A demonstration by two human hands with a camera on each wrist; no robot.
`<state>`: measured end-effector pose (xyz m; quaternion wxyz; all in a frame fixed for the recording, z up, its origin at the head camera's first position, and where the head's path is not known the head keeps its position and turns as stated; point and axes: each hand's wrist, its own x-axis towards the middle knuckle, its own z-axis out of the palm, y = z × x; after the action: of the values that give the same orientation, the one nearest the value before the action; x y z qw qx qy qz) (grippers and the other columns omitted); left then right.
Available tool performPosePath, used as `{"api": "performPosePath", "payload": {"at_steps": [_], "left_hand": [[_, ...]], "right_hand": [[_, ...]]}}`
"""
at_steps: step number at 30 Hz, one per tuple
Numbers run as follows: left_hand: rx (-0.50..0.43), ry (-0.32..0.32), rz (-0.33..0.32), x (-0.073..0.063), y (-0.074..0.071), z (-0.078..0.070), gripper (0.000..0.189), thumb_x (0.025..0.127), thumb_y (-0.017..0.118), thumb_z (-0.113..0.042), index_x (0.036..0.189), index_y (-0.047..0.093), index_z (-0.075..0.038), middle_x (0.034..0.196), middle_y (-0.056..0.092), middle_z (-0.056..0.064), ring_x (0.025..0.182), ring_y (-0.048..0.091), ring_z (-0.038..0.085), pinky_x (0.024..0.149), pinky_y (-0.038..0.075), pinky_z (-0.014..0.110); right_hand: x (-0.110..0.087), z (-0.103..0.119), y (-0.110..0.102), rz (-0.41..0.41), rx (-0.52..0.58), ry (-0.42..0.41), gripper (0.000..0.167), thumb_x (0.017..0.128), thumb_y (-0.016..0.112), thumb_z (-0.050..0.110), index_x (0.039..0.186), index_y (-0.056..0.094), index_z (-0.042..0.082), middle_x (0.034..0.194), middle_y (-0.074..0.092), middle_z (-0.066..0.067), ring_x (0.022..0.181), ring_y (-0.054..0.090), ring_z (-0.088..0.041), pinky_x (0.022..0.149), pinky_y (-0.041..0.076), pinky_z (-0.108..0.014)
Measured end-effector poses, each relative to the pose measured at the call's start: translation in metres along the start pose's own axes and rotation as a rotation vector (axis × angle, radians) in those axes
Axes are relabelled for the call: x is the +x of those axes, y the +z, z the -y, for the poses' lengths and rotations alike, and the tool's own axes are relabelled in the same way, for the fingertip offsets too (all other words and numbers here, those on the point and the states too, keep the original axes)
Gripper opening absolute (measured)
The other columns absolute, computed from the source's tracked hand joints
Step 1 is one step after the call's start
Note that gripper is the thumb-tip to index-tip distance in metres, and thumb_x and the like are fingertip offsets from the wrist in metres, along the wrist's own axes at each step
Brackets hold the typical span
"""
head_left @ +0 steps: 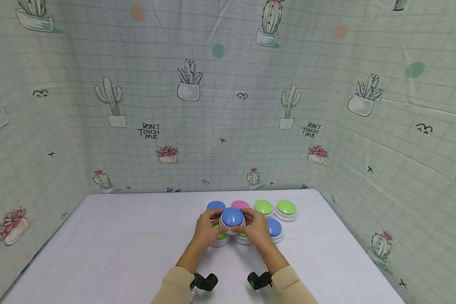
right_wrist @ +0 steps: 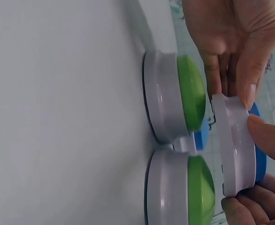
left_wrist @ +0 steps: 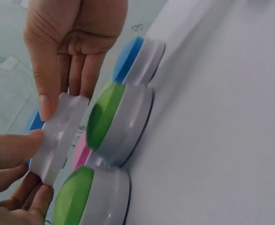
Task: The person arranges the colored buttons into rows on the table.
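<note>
A round push button with a blue dome (head_left: 232, 217) and a white base is held between both hands, raised over the other buttons. My left hand (head_left: 206, 231) grips its left side, and my right hand (head_left: 257, 230) grips its right side. Both thumbs press the near side of the white base (left_wrist: 57, 140), with fingers curled round behind. Just beneath are two green buttons, a left one (head_left: 220, 240) and a right one (head_left: 242, 240), partly covered by the hands. In the right wrist view the held button's underside edge (right_wrist: 225, 154) faces these green ones.
Behind the hands stand a blue button (head_left: 216, 204), a pink button (head_left: 240, 204) and two green buttons, one left (head_left: 263, 207), one right (head_left: 286, 207). Another blue button (head_left: 275, 228) sits beside my right hand. All stand on a white table (head_left: 129, 245) with patterned cloth walls (head_left: 220, 114) around it.
</note>
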<state>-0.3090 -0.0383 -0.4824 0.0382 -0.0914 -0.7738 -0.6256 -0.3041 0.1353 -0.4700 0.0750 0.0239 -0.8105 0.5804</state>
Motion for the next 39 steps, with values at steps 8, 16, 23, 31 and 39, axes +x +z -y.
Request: {"api": "performPosePath", "payload": {"at_steps": [8,16,23,31,39], "left_hand": [[0.013,0.068,-0.019,0.001,0.025,-0.004,0.048,0.087,0.079,0.010,0.132,0.062,0.010,0.133,0.063,0.027,0.128,0.062,0.043,0.104,0.056,0.038],[-0.049,0.117,0.019,0.002,0.054,-0.004,0.042,0.091,0.072,0.013,0.132,0.063,0.012,0.136,0.063,0.028,0.129,0.062,0.043,0.105,0.055,0.036],[-0.106,0.111,0.066,0.005,0.078,-0.010,0.040,0.094,0.065,0.014,0.134,0.061,0.014,0.140,0.061,0.031,0.128,0.063,0.044,0.102,0.056,0.034],[-0.163,0.118,0.150,0.003,0.110,-0.013,0.052,0.091,0.050,0.021,0.144,0.050,0.017,0.152,0.048,0.033,0.138,0.052,0.047,0.112,0.047,0.037],[-0.176,0.138,0.260,0.003,0.138,-0.022,0.063,0.087,0.050,0.019,0.149,0.040,0.019,0.161,0.036,0.033,0.146,0.041,0.046,0.118,0.039,0.042]], "right_hand": [[-0.003,-0.006,-0.021,-0.043,-0.028,-0.008,0.067,0.076,0.089,-0.006,0.137,0.062,-0.010,0.138,0.063,-0.031,0.132,0.059,-0.044,0.111,0.049,-0.050],[-0.004,-0.019,-0.046,-0.120,-0.047,0.009,0.065,0.076,0.089,-0.007,0.135,0.062,-0.012,0.137,0.062,-0.033,0.132,0.059,-0.045,0.110,0.050,-0.048],[-0.003,-0.029,-0.068,-0.174,-0.090,0.027,0.065,0.075,0.091,-0.004,0.134,0.064,-0.011,0.136,0.063,-0.032,0.131,0.060,-0.043,0.108,0.051,-0.046],[-0.005,-0.040,-0.095,-0.221,-0.121,0.054,0.066,0.076,0.090,-0.003,0.136,0.063,-0.010,0.138,0.062,-0.032,0.133,0.058,-0.043,0.111,0.049,-0.044],[-0.011,-0.043,-0.125,-0.245,-0.094,0.050,0.067,0.076,0.088,-0.008,0.137,0.060,-0.013,0.140,0.058,-0.035,0.136,0.055,-0.045,0.113,0.047,-0.045]]}}
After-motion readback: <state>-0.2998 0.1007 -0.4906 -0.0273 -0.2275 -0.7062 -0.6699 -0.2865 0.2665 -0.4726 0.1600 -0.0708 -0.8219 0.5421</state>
